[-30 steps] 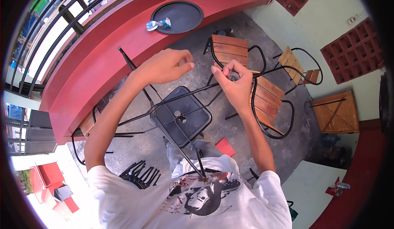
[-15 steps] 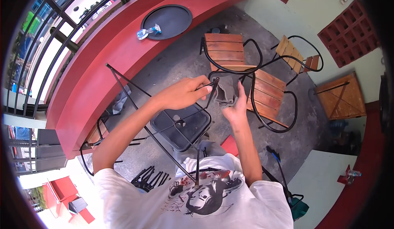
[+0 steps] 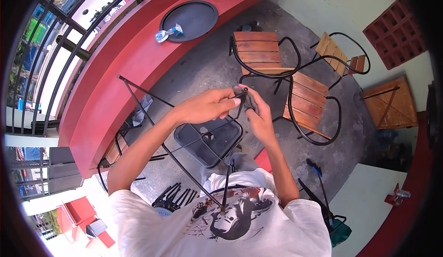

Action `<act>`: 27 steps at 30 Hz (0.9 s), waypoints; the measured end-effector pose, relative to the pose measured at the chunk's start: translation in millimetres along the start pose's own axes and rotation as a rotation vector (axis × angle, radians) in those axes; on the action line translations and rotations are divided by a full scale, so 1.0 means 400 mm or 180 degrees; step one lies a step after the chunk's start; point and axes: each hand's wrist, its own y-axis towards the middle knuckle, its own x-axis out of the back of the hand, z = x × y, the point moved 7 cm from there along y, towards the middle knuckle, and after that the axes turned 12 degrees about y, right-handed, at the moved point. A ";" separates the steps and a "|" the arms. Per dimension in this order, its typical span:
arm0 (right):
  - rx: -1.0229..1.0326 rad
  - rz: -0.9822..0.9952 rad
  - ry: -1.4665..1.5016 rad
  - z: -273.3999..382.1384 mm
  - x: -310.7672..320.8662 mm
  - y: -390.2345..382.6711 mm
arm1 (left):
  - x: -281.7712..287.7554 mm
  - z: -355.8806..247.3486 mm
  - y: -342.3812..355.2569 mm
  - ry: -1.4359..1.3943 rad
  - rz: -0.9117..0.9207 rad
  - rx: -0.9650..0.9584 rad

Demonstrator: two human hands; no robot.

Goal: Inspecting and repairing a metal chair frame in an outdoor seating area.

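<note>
A thin black metal frame (image 3: 187, 165) of crossed rods, like a folding stand or table base, slants in front of me, one end near my shirt. My left hand (image 3: 207, 106) is closed around it close to its far right corner. Wrapped at that corner is a grey cloth (image 3: 249, 102), pinched in my right hand (image 3: 260, 120), whose fingers curl behind the rod tip. Part of the cloth is hidden by my fingers. Below the frame stands a black stool (image 3: 221, 141) with a hole in its seat.
Wooden-slat chairs (image 3: 308, 98) with black tube arms stand ahead to the right. On the red ledge (image 3: 110, 79) are a round black tray (image 3: 196, 19) and a spray bottle (image 3: 168, 33). A folded wooden table (image 3: 392, 102) leans at the right wall. Several black rods (image 3: 177, 198) lie at lower left.
My right hand, open beside the cloth before, has moved left and closed the cloth around the frame's corner. My left hand keeps its hold. The view has shifted slightly.
</note>
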 end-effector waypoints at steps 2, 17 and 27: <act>0.0141 -0.0019 -0.0359 0.032 -0.023 0.002 | -0.002 0.015 -0.001 0.0009 -0.0019 -0.0001; -0.0222 -0.0116 -0.0394 -0.321 0.074 -0.001 | -0.008 -0.011 -0.013 0.0191 -0.0383 -0.0349; -0.1159 0.2002 0.0067 -0.187 0.008 0.102 | -0.014 -0.009 -0.009 -0.0046 -0.0080 -0.0222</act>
